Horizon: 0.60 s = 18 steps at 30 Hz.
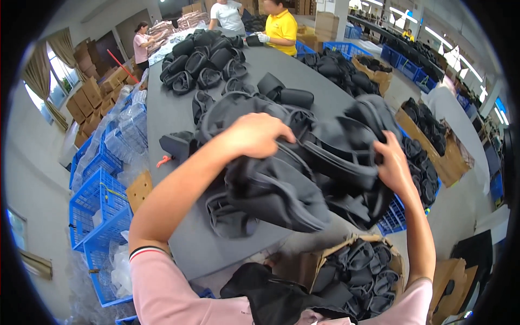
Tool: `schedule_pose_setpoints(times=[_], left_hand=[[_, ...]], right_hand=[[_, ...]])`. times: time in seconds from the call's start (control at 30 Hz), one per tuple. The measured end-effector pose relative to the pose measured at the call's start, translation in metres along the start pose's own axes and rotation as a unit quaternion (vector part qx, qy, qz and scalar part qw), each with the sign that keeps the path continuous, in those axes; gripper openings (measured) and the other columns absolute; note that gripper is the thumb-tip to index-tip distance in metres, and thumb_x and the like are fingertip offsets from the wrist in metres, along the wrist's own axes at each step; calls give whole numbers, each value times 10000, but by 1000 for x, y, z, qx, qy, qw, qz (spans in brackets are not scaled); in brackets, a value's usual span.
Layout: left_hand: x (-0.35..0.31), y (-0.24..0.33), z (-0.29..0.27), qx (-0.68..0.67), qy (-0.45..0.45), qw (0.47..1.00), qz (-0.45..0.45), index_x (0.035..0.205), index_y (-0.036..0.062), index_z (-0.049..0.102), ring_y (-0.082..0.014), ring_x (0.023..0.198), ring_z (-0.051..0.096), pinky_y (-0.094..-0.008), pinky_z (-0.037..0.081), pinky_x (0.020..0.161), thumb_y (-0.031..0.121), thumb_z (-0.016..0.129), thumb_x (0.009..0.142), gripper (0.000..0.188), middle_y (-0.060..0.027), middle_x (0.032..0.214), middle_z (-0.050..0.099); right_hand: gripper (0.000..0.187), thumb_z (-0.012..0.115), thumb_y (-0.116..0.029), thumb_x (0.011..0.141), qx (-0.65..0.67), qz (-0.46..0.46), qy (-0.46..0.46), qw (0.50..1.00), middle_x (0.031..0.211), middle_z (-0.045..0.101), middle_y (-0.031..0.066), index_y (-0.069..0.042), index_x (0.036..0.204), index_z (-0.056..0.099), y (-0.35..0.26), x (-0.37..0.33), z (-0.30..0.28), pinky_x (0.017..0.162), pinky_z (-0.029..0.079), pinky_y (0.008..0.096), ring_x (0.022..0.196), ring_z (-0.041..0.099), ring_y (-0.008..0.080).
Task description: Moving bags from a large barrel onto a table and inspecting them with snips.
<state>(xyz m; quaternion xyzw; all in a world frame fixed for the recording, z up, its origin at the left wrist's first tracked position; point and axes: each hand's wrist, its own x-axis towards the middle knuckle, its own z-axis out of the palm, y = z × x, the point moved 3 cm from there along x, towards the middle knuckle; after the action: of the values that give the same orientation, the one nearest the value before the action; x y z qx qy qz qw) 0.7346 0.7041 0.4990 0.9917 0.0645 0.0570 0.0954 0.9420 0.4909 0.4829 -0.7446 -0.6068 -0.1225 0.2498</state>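
Over the near part of the grey table (244,246) I have a bundle of black zippered fabric cases between my hands, partly smeared by motion. My left hand (260,134) is closed, its fingers curled over the rim of a black zippered case (276,189). On the bundle's right side my right hand (392,162) grips the edge of another black case (346,151); its fingertips are partly hidden. A smaller black case (230,216) lies below them near the table's front. Farther up the table, more black cases (200,62) form a heap.
Blue crates (100,200) with clear plastic stand along the left. An open carton (398,260) of black cases is close on my right front. Across the table are a person in yellow (281,27) and one in white (226,16); a person in pink (141,46) stands far left.
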Motion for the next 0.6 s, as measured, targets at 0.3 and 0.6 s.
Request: schedule_pose_setpoints(times=[0.3, 0.6], left_hand=[[-20, -210, 15, -75, -1, 981, -181, 1081, 194, 639, -323, 940, 601, -386, 468, 825, 30, 593, 672, 443, -140, 970, 648], [-28, -270, 63, -72, -129, 934, -325, 1376, 302, 333, -336, 1321, 282, -515, 259, 1047, 220, 799, 574, 931, -146, 1466, 209]], right_hand=[[203, 556, 43, 615, 49, -88, -187, 977, 1133, 481, 182, -81, 775, 564, -1, 215, 181, 801, 456, 399, 1040, 525, 348], [557, 520, 28, 665, 109, -70, -284, 950, 1218, 473, 177, -147, 1194, 535, -12, 280, 253, 899, 444, 381, 1126, 486, 334]])
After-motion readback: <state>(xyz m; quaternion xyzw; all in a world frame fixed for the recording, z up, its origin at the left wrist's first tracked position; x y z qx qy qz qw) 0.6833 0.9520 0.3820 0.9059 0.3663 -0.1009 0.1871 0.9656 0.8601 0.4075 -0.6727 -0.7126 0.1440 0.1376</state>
